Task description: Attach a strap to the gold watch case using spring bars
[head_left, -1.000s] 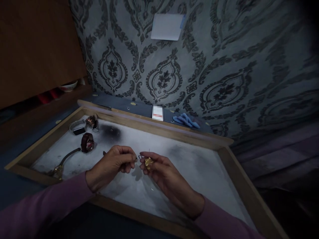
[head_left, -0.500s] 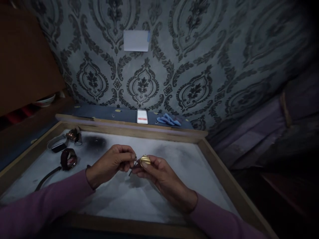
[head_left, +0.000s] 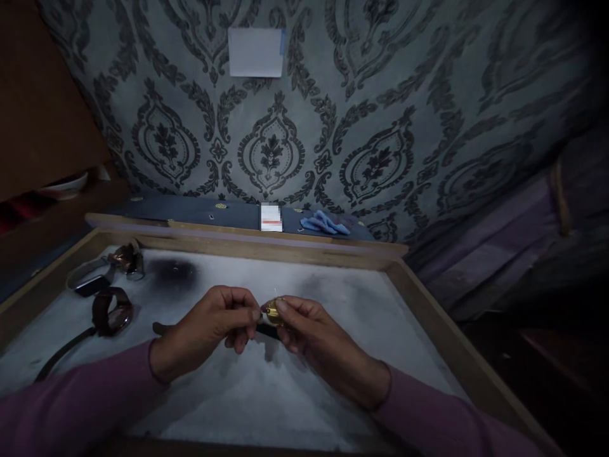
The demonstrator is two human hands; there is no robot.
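Turned since the earlier frame, the shiny gold metal case (head_left: 273,312) is best steadied by the right hand (head_left: 326,343), fingers gripping it; left hand (head_left: 209,324) pinches, contents unclear.

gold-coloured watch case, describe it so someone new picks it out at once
Below the patterned wall lies a white-bottomed, wooden-framed tray. Over its middle, the right hand holds the small gold-coloured watch case, close to the left hand. Its bright yellow shine sets it apart from the dark-strapped watch lying in the tray's left part.
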